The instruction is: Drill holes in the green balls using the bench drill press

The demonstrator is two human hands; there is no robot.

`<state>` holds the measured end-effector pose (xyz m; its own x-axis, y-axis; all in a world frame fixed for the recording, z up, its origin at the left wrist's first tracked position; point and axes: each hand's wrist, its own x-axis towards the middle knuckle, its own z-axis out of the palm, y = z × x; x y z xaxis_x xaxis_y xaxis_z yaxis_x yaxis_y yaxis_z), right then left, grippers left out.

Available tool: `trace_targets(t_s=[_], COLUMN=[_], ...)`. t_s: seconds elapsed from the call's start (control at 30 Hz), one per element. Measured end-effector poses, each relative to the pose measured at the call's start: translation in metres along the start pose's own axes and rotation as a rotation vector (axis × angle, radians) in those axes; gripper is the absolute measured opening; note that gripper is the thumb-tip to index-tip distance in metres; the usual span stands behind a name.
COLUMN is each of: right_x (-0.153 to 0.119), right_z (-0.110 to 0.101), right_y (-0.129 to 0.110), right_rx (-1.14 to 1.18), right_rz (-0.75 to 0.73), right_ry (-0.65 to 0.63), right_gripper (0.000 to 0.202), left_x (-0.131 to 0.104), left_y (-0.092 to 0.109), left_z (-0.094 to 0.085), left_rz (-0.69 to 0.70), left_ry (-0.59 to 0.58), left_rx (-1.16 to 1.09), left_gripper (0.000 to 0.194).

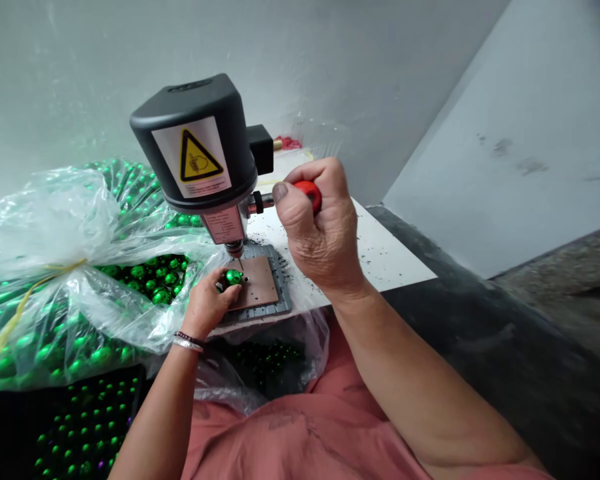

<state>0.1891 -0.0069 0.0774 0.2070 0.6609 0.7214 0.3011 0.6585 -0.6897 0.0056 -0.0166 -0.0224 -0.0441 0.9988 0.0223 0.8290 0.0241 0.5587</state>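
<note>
My left hand (211, 298) pinches a shiny green ball (233, 277) between thumb and fingers, over a brown board (261, 283) on the grey base of a small drill press (195, 140). The thin drill bit (240, 263) points down close beside the ball; whether they touch I cannot tell. My right hand (325, 233) is wrapped round the red knob (309, 195) of the press's lever, at the right of the black motor housing. A yellow warning label (197, 159) faces me on that housing.
Clear plastic bags (45, 213) full of green balls lie on the left of the white table (390, 257). Below left is a dark tray (85, 427) with rows of green balls. Another plastic bag (320, 337) with small green balls hangs at the table's front edge. Dark shavings surround the base.
</note>
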Motion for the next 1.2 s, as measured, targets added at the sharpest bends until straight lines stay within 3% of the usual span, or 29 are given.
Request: trace_targets(t_s=[0.2,0.33,0.73,1.0,1.2], right_x=[0.001,0.000,0.000,0.000,0.002], right_z=[-0.001,0.000,-0.001,-0.001,-0.002], right_y=[-0.002,-0.002,-0.003,-0.001,-0.002], right_rx=[-0.025,-0.041,-0.032,-0.018,-0.012], right_rz=[-0.001,-0.010,0.000,-0.008,-0.005], right_ry=[-0.005,-0.001,-0.014,-0.016,-0.023], right_gripper=[0.024,0.023,0.023,0.021,0.022], left_x=[-0.003,-0.003,0.006,0.011,0.012], left_y=[-0.007,-0.012,0.003,0.012,0.010], left_z=[-0.001,-0.004,-0.004,-0.003,0.003], left_rz=[-0.091,-0.010,-0.046,-0.030,-0.064], left_ry=[0.084,0.032,-0.093,-0.099,-0.086], left_rx=[-0.100,-0.246,-0.087,-0.055,-0.033], left_gripper=[0.044,0.049,0.047,0.036,0.046])
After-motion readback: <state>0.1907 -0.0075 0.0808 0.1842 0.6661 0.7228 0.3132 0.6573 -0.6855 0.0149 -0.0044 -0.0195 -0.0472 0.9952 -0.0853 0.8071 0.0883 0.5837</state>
